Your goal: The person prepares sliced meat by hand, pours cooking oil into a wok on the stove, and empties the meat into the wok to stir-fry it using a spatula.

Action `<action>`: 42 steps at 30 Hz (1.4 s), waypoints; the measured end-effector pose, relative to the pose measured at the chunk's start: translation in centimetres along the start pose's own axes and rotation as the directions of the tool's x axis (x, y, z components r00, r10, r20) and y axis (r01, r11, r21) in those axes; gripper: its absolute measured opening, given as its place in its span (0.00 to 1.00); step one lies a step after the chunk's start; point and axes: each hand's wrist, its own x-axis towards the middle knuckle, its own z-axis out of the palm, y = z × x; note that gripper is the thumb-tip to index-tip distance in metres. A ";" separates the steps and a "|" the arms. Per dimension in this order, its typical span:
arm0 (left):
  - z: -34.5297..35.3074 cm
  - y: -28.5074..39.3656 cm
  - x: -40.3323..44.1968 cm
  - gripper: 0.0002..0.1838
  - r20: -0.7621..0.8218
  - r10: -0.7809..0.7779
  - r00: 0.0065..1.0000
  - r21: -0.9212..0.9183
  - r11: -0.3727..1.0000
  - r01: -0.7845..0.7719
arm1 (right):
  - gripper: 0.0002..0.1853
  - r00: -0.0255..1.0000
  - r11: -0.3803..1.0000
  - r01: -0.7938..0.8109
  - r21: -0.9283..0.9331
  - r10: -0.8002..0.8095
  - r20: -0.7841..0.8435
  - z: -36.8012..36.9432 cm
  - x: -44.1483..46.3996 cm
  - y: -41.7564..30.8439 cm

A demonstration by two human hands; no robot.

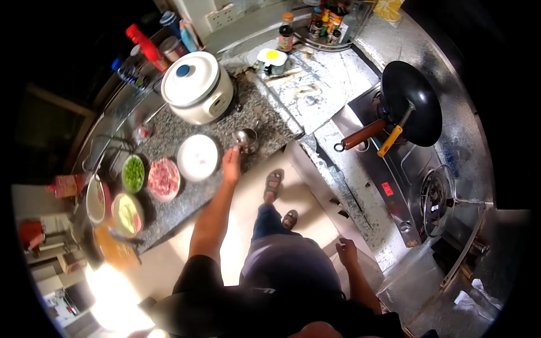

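My left hand [230, 165] reaches over the grey speckled counter [256, 104], its fingers closed at the near edge of a small shiny metal bowl [245, 138]. Just left of that hand is a white plate [198, 157] with a few pale bits on it. Further left are a bowl of raw sliced meat [164, 179], a bowl of chopped green vegetable [133, 173] and a bowl of pale green slices [128, 215]. My right hand [348, 252] hangs low beside the stove counter, holding nothing, its fingers loosely apart.
A white lidded cooker [197, 87] stands behind the plate. On the right, a black wok [414, 104] sits on the gas stove [389, 169], a yellow-handled utensil [390, 141] resting in it. Beyond it is a glass lid [438, 200]. Seasoning bottles [327, 25] stand at the back.
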 end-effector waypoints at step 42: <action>-23.4 -6.1 -40.7 0.09 -0.634 -0.139 0.761 0.359 0.819 0.448 | 0.11 0.849 0.924 0.362 -0.126 -0.271 0.455 8.4 7.6 -3.9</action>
